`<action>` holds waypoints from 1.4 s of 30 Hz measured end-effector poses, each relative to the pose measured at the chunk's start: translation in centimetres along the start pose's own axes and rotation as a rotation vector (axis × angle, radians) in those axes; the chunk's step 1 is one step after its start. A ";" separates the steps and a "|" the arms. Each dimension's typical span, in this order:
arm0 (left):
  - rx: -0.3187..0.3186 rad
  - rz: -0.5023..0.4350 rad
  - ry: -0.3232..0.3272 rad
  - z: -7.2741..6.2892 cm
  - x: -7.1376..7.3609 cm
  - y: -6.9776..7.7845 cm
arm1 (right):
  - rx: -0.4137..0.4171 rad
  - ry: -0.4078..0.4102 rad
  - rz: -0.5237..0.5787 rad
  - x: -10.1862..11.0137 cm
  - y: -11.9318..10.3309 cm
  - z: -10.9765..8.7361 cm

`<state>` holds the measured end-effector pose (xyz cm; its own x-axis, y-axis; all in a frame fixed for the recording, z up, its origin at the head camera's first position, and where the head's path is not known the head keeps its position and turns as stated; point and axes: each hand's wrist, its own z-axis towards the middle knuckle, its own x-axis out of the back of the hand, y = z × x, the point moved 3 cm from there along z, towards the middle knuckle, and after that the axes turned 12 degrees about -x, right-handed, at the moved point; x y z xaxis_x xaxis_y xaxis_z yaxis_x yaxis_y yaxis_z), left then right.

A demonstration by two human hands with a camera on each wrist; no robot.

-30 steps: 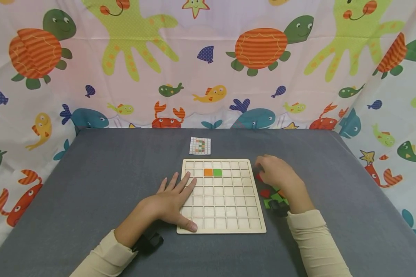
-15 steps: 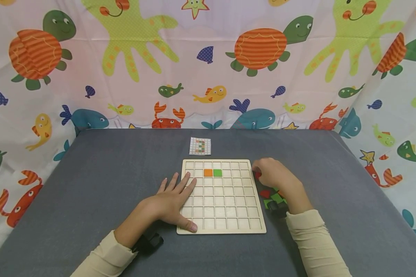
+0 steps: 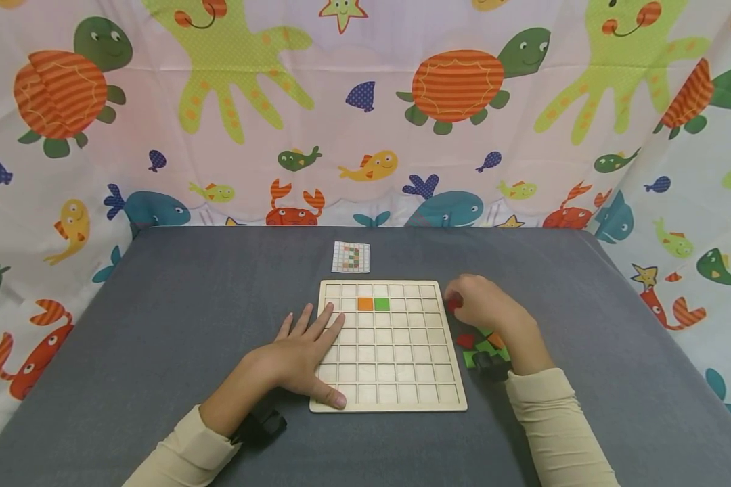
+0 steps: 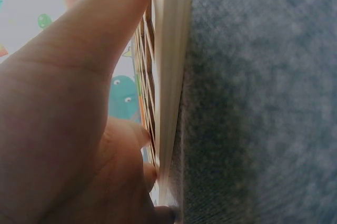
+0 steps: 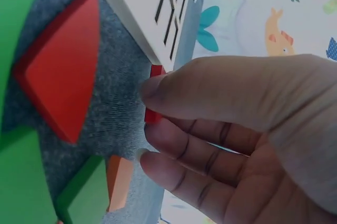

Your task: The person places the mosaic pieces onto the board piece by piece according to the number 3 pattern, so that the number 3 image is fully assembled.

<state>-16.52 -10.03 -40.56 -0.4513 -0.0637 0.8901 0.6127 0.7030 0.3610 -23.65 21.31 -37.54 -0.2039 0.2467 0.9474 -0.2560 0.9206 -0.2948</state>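
A pale wooden grid board (image 3: pixel 396 352) lies on the table, with an orange square tile (image 3: pixel 365 304) and a green square tile (image 3: pixel 382 304) side by side in its second row. My left hand (image 3: pixel 301 358) rests on the board's left side with fingers spread; in the left wrist view the thumb and fingertips meet its edge. Beside the board's upper right edge, my right hand (image 3: pixel 484 301) pinches a red tile (image 5: pixel 153 95) between thumb and fingers. Most of that tile is hidden behind the thumb (image 5: pixel 210 87).
A loose pile holds another red tile (image 5: pixel 66 68), several green tiles (image 3: pixel 486 348) and an orange tile (image 3: pixel 495 340), right of the board and partly under the right wrist. Behind the board lies a small printed pattern card (image 3: pixel 351 257). A sea-animal curtain (image 3: pixel 365 122) closes off the back.
My right hand has come down onto the red tile by the board's edge, its thumb and fingers closing on it. The left hand stays put.
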 end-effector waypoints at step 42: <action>0.010 0.002 -0.003 0.0 -0.2 -0.2 | 0.200 -0.074 0.014 -1.1 -6.3 3.1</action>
<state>-16.52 -10.15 -40.78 -0.4518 -0.0598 0.8901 0.6073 0.7103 0.3559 -24.73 14.34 -37.09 -0.2756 0.2293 0.9335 -0.4334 0.8371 -0.3336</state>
